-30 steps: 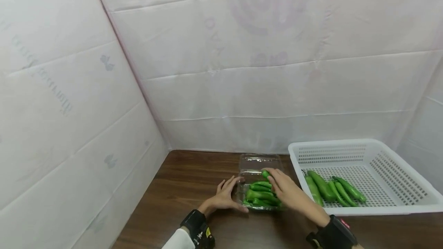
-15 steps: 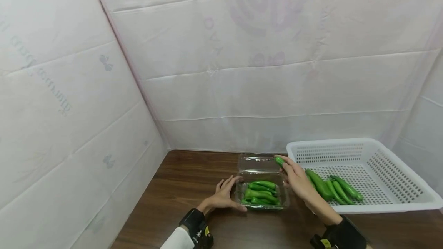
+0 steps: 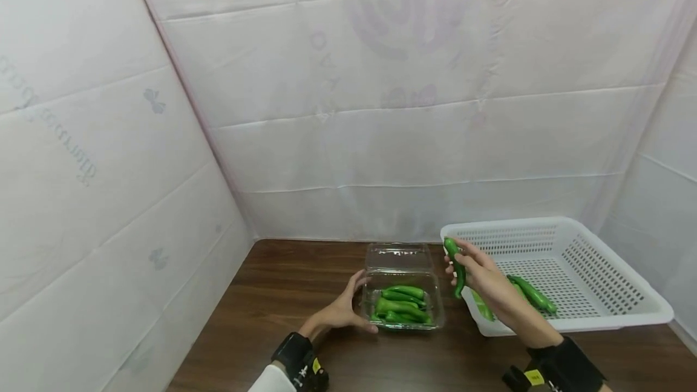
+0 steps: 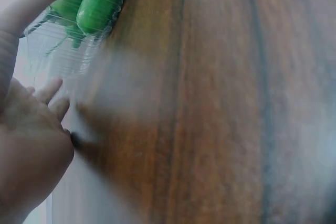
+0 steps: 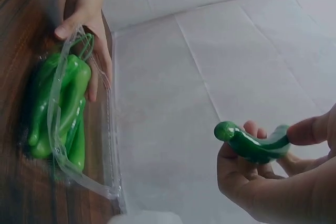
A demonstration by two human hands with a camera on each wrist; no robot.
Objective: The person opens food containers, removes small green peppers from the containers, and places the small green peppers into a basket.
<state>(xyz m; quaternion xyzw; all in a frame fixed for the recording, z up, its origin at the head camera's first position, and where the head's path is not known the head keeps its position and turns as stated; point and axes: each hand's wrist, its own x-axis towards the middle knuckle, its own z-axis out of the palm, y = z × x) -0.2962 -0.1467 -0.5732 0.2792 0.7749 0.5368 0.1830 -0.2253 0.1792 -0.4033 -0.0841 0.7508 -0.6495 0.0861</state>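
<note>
My right hand pinches a curved green pepper between thumb and fingers, raised beside the near-left corner of the white basket. In the right wrist view this pepper shows its rounded end, with the thumb on its other end. A clear plastic clamshell box lies with its lid raised at the back, and several green peppers lie side by side inside. My left hand rests at the box's left side, thumb and fingers spread along it. Through the box wall, the left wrist view shows a pepper close by.
The white perforated basket stands on the right, with a few green peppers at its left end, partly hidden by my right arm. Dark wood-grain table lies beneath. White sheeting walls off the back and sides.
My right hand has moved right, from over the clamshell box to the basket's left edge, carrying the pepper, which now stands more upright. The left hand keeps its place at the box.
</note>
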